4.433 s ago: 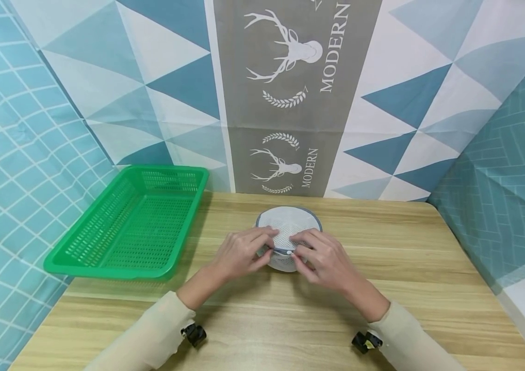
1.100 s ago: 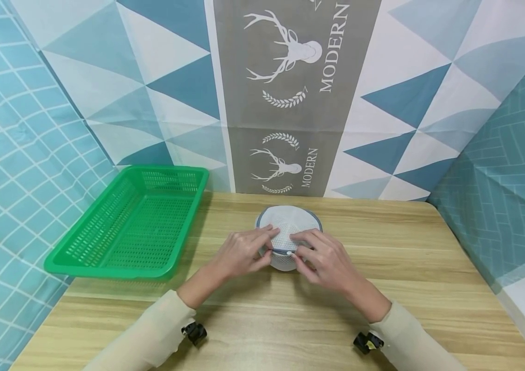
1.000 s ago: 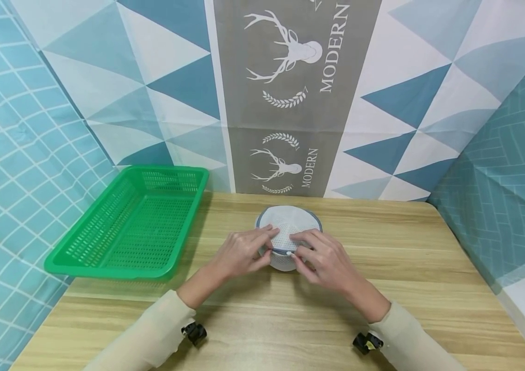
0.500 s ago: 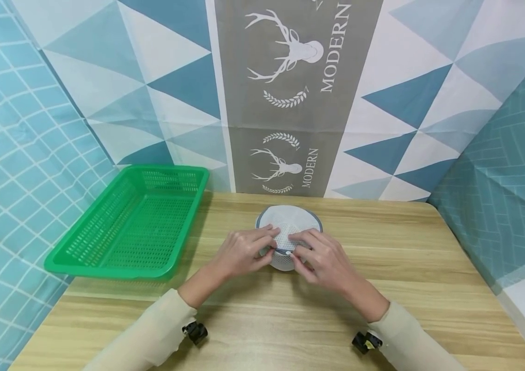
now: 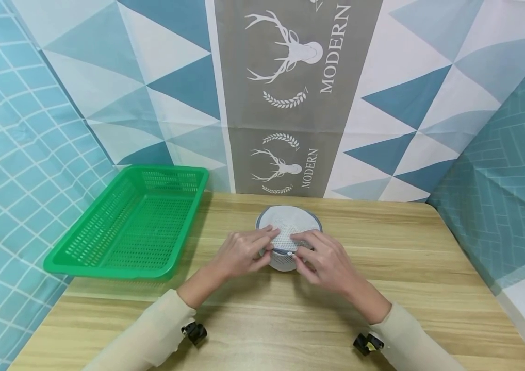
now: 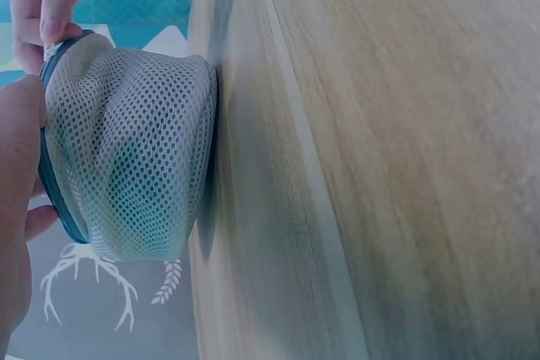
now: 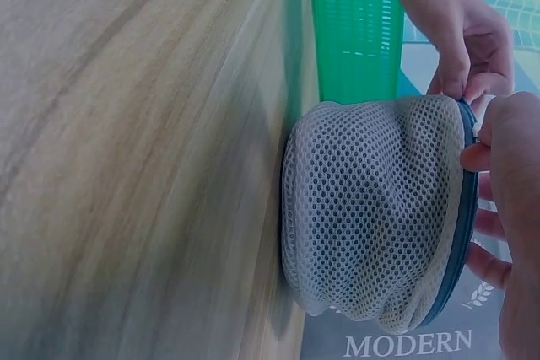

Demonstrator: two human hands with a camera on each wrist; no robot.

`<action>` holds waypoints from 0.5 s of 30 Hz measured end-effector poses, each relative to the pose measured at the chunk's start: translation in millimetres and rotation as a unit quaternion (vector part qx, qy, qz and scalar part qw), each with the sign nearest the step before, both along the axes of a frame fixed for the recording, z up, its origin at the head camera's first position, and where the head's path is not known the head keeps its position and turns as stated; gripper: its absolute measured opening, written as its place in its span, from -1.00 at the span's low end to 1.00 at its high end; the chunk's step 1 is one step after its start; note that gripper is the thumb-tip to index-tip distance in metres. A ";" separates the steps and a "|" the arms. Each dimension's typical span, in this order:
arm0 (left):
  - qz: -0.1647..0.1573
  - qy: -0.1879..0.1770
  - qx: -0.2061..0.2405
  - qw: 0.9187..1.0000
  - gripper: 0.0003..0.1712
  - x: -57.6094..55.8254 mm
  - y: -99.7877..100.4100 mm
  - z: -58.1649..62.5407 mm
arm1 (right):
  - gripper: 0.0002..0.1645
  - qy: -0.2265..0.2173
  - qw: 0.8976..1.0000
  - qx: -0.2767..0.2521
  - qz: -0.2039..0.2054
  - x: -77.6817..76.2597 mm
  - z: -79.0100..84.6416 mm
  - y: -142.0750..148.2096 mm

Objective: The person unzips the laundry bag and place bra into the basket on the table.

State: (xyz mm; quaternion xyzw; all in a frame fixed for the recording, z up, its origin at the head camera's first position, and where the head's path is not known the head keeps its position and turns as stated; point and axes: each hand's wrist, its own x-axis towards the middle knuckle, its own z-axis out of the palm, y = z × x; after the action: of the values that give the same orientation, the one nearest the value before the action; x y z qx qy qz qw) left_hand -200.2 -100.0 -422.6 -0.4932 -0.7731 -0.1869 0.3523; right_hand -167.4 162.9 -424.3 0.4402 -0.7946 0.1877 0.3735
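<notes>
A round white mesh laundry bag [image 5: 285, 216] with a blue-grey zippered rim stands upright on the table. My left hand [image 5: 244, 252] pinches the front of the rim between thumb and index finger. Just to its right, my right hand [image 5: 325, 257] pinches the small white zipper pull [image 5: 290, 253]. Other fingertips of both hands rest on the mesh lid. In the left wrist view the side of the mesh bag [image 6: 143, 141] sags in folds. The right wrist view shows the blue zipper band [image 7: 460, 217] running beside my right fingers. Whether anything lies inside is unclear.
A green slotted plastic basket [image 5: 151, 226] stands at the left of the wooden table [image 5: 429, 288]. Patterned cloth walls [image 5: 188, 77] enclose the back and sides. A small black camera is fixed at each wrist.
Both hands stay almost in place on the rim. Compared with the earliest frame, the gap below the front rim by my left fingers looks narrower; the zipper pull has barely shifted.
</notes>
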 end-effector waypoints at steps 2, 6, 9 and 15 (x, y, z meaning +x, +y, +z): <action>0.000 -0.002 0.002 1.000 -0.89 -0.2 -0.7 -0.8 | -0.85 -0.006 1.000 0.003 -0.003 0.6 -0.1 -0.2; 0.006 -0.007 0.001 1.000 -0.90 0.9 -2.6 -1.1 | -0.86 -0.004 1.000 0.002 -0.003 -0.2 -1.1 -1.4; 0.008 -0.009 0.001 1.000 -0.79 1.8 -3.2 0.0 | -0.89 0.002 1.000 -0.001 -0.003 -0.9 -1.1 -3.0; 0.004 -0.017 -0.002 1.000 -0.87 1.5 -3.3 0.9 | -0.91 0.000 1.000 -0.002 -0.004 -0.3 -1.2 -4.4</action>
State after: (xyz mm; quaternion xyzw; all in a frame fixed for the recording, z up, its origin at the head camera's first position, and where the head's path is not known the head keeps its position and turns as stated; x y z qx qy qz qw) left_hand -198.7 -103.3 -421.7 -0.4877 -0.7814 -0.1925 0.3384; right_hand -167.6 158.5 -425.5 0.4363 -0.7959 0.1878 0.3755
